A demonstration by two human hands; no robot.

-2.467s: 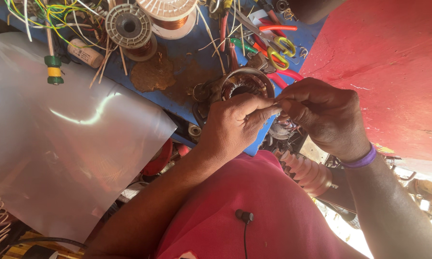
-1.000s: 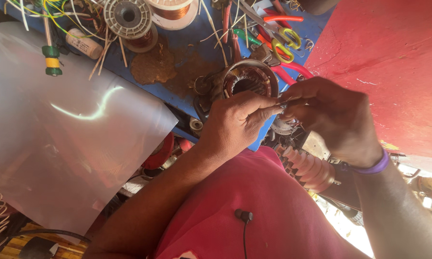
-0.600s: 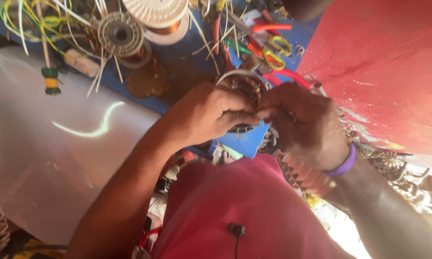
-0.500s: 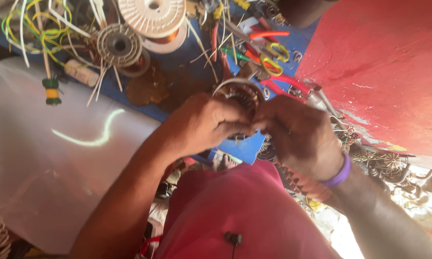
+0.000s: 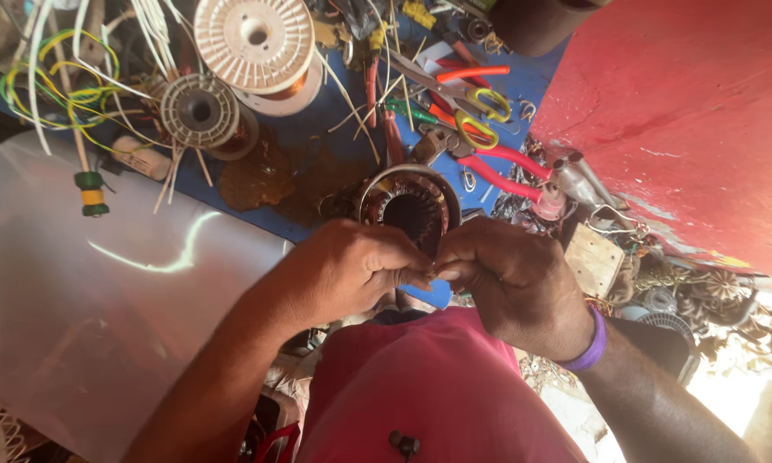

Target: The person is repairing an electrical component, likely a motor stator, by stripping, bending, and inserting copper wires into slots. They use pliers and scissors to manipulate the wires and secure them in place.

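Fingertip work at the motor stator.

My left hand (image 5: pixel 347 270) and right hand (image 5: pixel 510 283) meet in a closed pinch on something too small to identify, just below the round, slotted metal stator (image 5: pixel 410 206) at the near edge of the blue bench (image 5: pixel 317 141). I judge this as winding work; next needs fine, steady feeding. Beyond lie ribbed plastic spools (image 5: pixel 253 39) and red-handled pliers (image 5: pixel 497 167).

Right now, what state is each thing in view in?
left hand: pinched shut at the stator's rim
right hand: pinched shut, fingertips meeting the left's
motor stator: lying on bench, bore open
large spool: lying flat
scissors: lying closed
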